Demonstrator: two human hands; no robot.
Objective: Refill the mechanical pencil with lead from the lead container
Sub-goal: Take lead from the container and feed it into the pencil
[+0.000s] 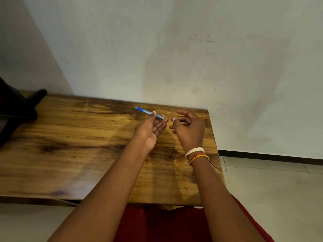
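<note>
- Head view: the left hand [151, 129] was raised over the wooden surface [73, 137], palm turned up, its grip clamped on a blue mechanical pencil [148, 112] between thumb and fingertips.
- The pencil lay nearly level, one end pointing toward 10 o'clock at the far edge of the surface, the other end at the fingertips, facing the right hand.
- The right hand [188, 127] sat just beside the left, toward 3 o'clock, back of the hand to the camera, fingers curled.
- Its thumb and forefinger were pinched together on a thin dark sliver, seemingly a lead [170, 118], too fine to tell for certain; the sliver reached toward the near end of the pencil.
- Whether the lead touched the pencil could not be told.
- The right wrist wore a white band [194, 151] and red and yellow threads [198, 157].
- A dark object [15, 105] stood at the 9 o'clock end of the surface, cut off by the frame.
- A pale wall [174, 49] rose behind the surface; tiled floor [271, 189] showed at 4 o'clock.
- Red cloth [157, 224] showed between the forearms at 6 o'clock.
</note>
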